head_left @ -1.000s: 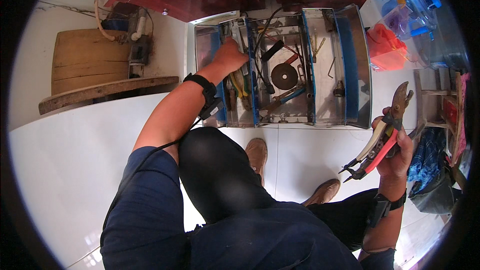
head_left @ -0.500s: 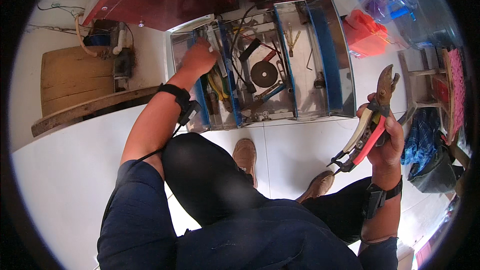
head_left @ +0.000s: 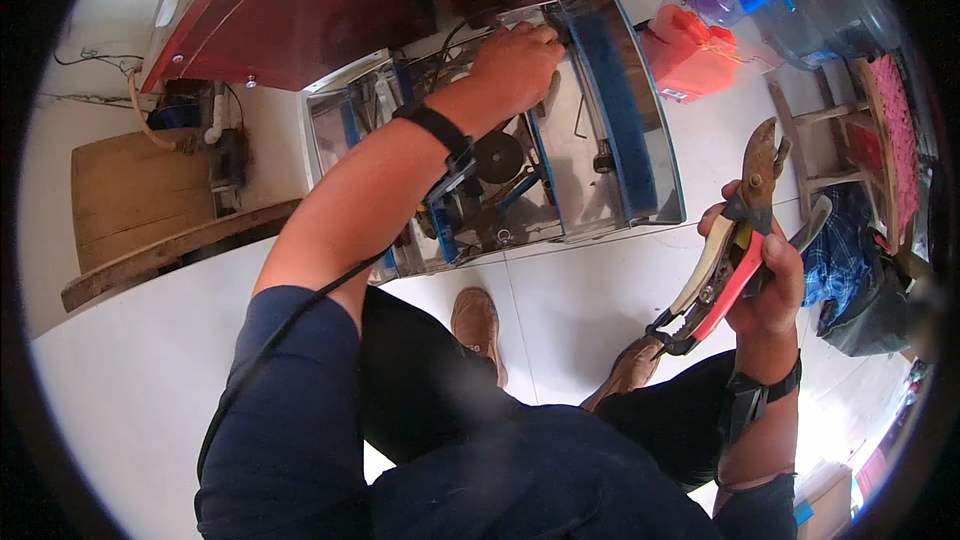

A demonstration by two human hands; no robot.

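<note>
A person in a navy top and black trousers was seen from above, with brown shoes (head_left: 474,325) set on a white tiled floor (head_left: 560,300). A divided toolbox (head_left: 618,110) with blue-faced walls lay on the floor just in front of the feet. The left arm, wearing a black wrist strap, crossed over the toolbox, and the left hand (head_left: 515,65) was at the far end of its right-hand section with the fingers curled downward; the fingertips were hidden, so whether that grip held anything could not be told. The right hand (head_left: 770,275), out to the right of the toolbox, was clenched around plier-like tools (head_left: 732,275), a rusty curved head pointing away from the body and cream and red handles slanting down to the left, above the right shoe. In the middle section of the toolbox lay a dark round disc (head_left: 499,157), partly ringed by other tools; an L-shaped key (head_left: 578,118) and a small dark fitting (head_left: 604,158) lay in the right-hand section, nearer the body than the left hand. Behind the toolbox stood a dark red cabinet (head_left: 310,15). Beyond its right end were a red container (head_left: 690,55) and clear blue bottles, with a pink-topped wooden stool (head_left: 893,130) farther right.
</note>
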